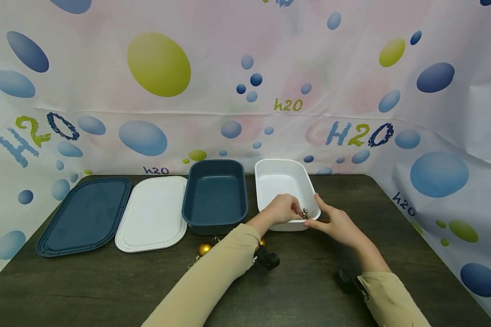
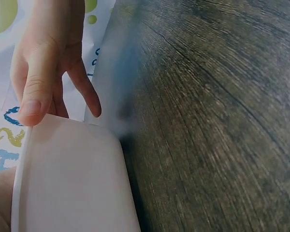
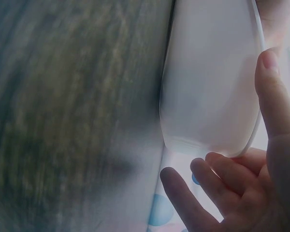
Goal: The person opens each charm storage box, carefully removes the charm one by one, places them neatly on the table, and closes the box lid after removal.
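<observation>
A deep white container [image 1: 284, 179] stands at the back right of the table. My left hand [image 1: 281, 210] reaches in over its near rim, fingers curled at a small speckled brown pine cone [image 1: 304, 214] in the near right corner. That cone is partly hidden by the fingers. My right hand [image 1: 338, 223] grips the container's near right corner, thumb [image 3: 269, 72] on the rim and fingers [image 3: 227, 176] against the right side. Only the container's outer wall [image 2: 77, 179] shows in the left wrist view, with the right hand above it.
Left of the white container stands a deep dark blue container [image 1: 216, 195]. Farther left lie a white lid [image 1: 153, 213] and a dark blue lid [image 1: 86, 215]. Gold baubles [image 1: 204, 248] lie on the dark wooden table [image 1: 106, 290], partly hidden by the left sleeve. A printed sheet [image 1: 212, 54] hangs behind.
</observation>
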